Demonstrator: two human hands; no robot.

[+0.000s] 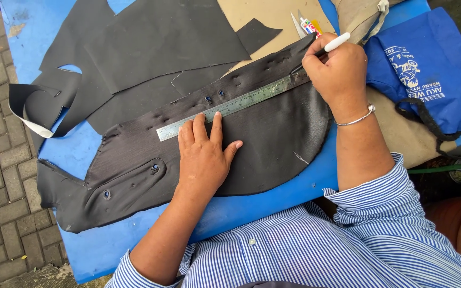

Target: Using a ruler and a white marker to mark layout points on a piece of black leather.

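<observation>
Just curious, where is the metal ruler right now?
The metal ruler lies slanted across the dark fabric piece, mid-picture, pinned under the left hand.

Light was soft, even daylight, bright, with no hard shadows. Faint shadow sat under the left hand (205,154) on the dark leather (273,138). The ruler (230,106) gave mild glare; the bracelet (356,118) glinted. Focus was sharp centre-frame, slightly soft at corners. Slight wide-angle bending showed at the desk (97,245) edges.
</observation>
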